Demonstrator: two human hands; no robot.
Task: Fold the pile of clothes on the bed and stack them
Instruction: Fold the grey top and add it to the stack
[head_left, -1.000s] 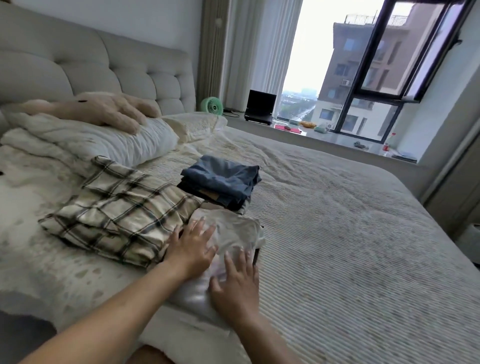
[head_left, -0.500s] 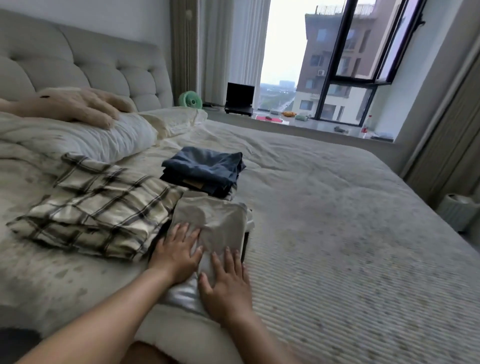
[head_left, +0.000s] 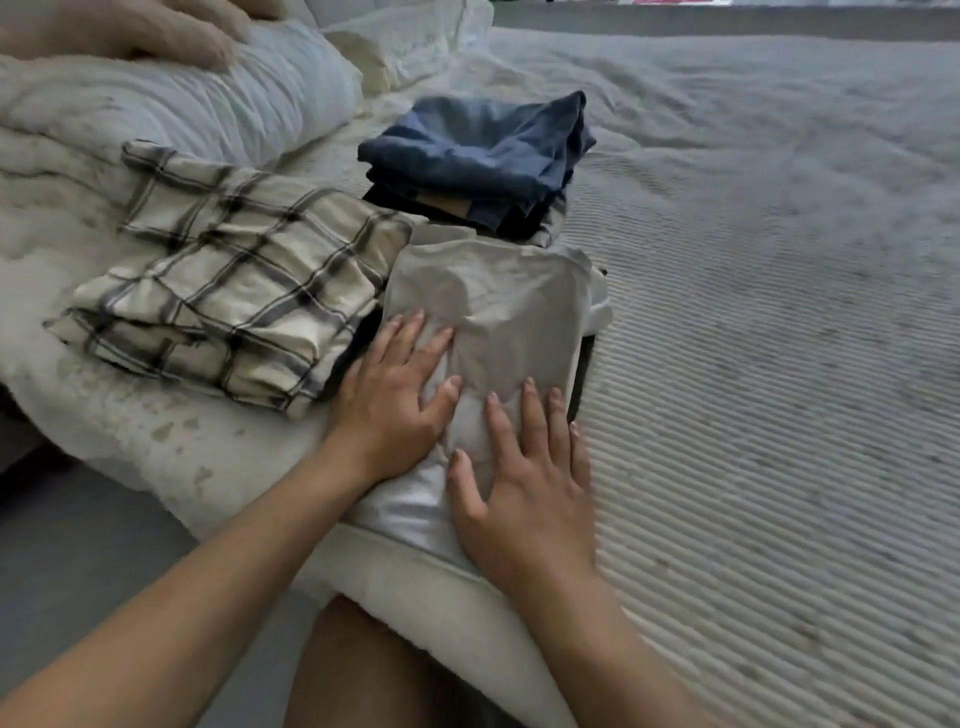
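Ribbed grey bedspread (head_left: 753, 364) covers most of the bed; the weave runs in fine parallel ridges, lightly rumpled toward the far side. Along the near left edge lies a fluffy white blanket (head_left: 156, 436) with small darker flecks. Grey floor (head_left: 78, 561) shows below the bed edge at lower left.

Pale beige folded garment (head_left: 493, 306) sits near the bed's front edge on top of other folded white cloth. Left hand (head_left: 387, 400) rests flat on its near left part, fingers straight and spread. Right hand (head_left: 524, 488) rests flat on its near right part, fingers extended, gripping nothing.

Plaid folded garment (head_left: 234, 275), cream with dark lines, lies just left of the beige one, touching it. Folded blue denim stack (head_left: 478, 150) sits behind the beige garment.

White pillow (head_left: 208, 109) lies at upper left, a tan plush toy (head_left: 130, 28) on it. A second cream pillow (head_left: 410, 36) lies beyond.
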